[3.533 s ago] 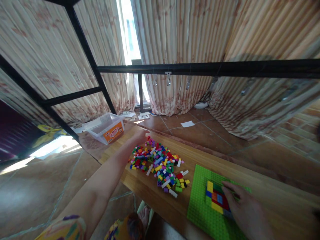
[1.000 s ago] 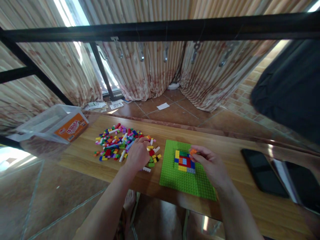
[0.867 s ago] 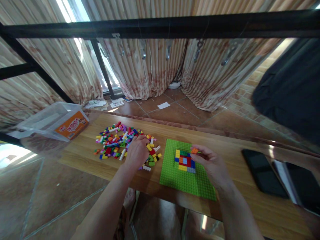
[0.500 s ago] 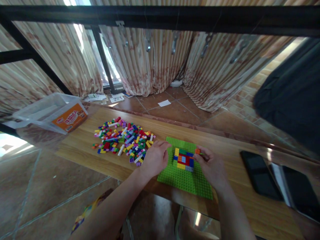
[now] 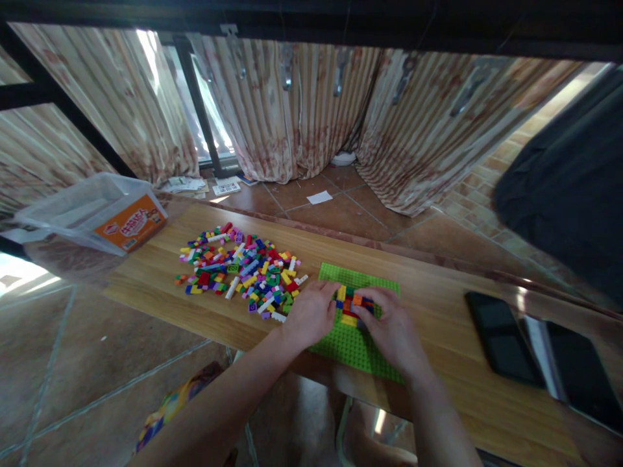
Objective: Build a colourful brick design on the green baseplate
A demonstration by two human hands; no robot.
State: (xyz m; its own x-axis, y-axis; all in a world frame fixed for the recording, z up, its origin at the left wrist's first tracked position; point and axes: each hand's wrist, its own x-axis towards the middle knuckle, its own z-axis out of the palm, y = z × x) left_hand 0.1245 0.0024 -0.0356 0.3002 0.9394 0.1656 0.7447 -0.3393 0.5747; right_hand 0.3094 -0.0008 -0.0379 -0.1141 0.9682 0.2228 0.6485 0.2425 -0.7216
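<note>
A green baseplate (image 5: 363, 279) lies on the wooden table (image 5: 438, 311) with a small block of yellow, blue, red and orange bricks (image 5: 351, 303) built on it. My left hand (image 5: 311, 314) rests on the plate's left edge, fingers apart, touching the built block's left side. My right hand (image 5: 392, 327) lies over the block's right part, its fingertips pressed on an orange brick (image 5: 357, 299) on top of the block. A heap of loose coloured bricks (image 5: 241, 272) spreads on the table left of the plate.
A clear plastic tub with an orange label (image 5: 104, 217) stands at the table's far left end. Two dark phones (image 5: 503, 347) lie at the right. A black metal frame bar (image 5: 311, 16) runs overhead. Curtains and tiled floor lie beyond.
My left hand left the loose heap and came to the plate's left edge. My right hand carried the orange brick down and left onto the built block. The view tilted down.
</note>
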